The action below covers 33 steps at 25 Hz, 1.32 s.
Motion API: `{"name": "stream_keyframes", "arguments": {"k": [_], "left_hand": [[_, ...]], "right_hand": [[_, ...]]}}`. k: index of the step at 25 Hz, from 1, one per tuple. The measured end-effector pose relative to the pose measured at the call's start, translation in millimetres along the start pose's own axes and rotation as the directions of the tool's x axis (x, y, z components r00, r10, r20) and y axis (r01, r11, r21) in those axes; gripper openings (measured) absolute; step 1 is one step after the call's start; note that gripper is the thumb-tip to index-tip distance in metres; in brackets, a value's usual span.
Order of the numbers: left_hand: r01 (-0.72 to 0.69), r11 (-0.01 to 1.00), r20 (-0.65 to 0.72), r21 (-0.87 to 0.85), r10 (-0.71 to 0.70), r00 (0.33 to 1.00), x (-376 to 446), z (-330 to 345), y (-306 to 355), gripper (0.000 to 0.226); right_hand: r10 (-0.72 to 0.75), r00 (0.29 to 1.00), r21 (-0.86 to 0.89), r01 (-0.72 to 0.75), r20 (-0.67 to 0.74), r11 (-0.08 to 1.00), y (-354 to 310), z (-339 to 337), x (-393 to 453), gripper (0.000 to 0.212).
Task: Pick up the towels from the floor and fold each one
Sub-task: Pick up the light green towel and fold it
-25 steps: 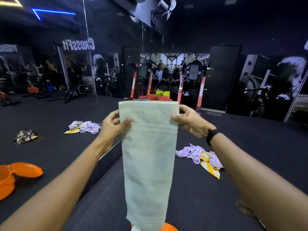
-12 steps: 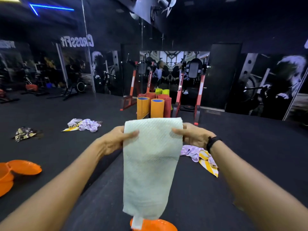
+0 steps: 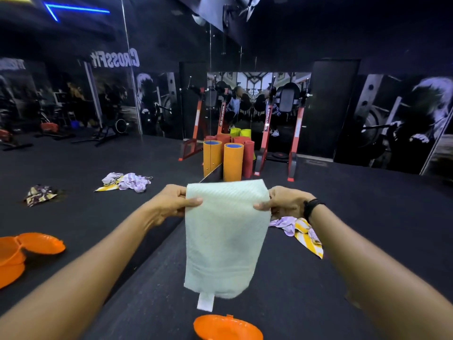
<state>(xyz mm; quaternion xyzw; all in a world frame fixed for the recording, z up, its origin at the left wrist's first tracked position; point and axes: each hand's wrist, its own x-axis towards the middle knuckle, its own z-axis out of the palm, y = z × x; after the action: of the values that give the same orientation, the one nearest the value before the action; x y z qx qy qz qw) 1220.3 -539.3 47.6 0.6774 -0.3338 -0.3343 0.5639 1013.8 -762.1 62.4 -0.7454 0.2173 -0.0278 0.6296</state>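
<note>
Two hands, left hand [image 3: 172,203] and right hand [image 3: 282,204], pinch the top corners of a pale green towel [image 3: 224,238], hanging mid-fold above an orange bowl [image 3: 228,327]. Next, probably halving it again; another towel [image 3: 297,229] lies crumpled just right of it.

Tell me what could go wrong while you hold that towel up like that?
1. The pale green towel hangs only from pinches by the left hand and right hand at its top corners; if one lets go, the fold could fall open.
2. Its white tag dangles just above the orange bowl, so lowering it might drag the towel in.
3. The striped towel lying on the floor could perhaps trip a foot.
</note>
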Motion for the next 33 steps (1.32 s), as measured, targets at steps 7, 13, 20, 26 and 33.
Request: {"name": "stream_keyframes", "arguments": {"k": [7,13,20,26,33], "left_hand": [[-0.099,0.99,-0.175,-0.098,0.081,0.981,3,-3,7,0.031],[-0.162,0.984,-0.249,-0.073,0.139,0.959,2,-4,21,0.06],[-0.171,0.973,-0.226,0.153,0.203,0.953,3,-8,26,0.047],[-0.126,0.81,-0.302,0.572,0.351,0.886,-1,-10,27,0.018],[-0.108,0.788,-0.125,0.607,0.229,0.965,1,-16,21,0.024]], "right_hand": [[-0.171,0.946,0.114,0.209,-0.275,0.971,-5,5,11,0.035],[-0.292,0.874,0.062,0.341,-0.388,0.938,-11,7,12,0.058],[-0.378,0.829,-0.255,0.293,-0.413,0.921,-15,15,9,0.032],[-0.449,0.79,-0.571,0.156,-0.417,0.806,-15,14,12,0.022],[-0.435,0.822,-0.614,0.136,-0.368,0.777,-9,9,14,0.015]]}}
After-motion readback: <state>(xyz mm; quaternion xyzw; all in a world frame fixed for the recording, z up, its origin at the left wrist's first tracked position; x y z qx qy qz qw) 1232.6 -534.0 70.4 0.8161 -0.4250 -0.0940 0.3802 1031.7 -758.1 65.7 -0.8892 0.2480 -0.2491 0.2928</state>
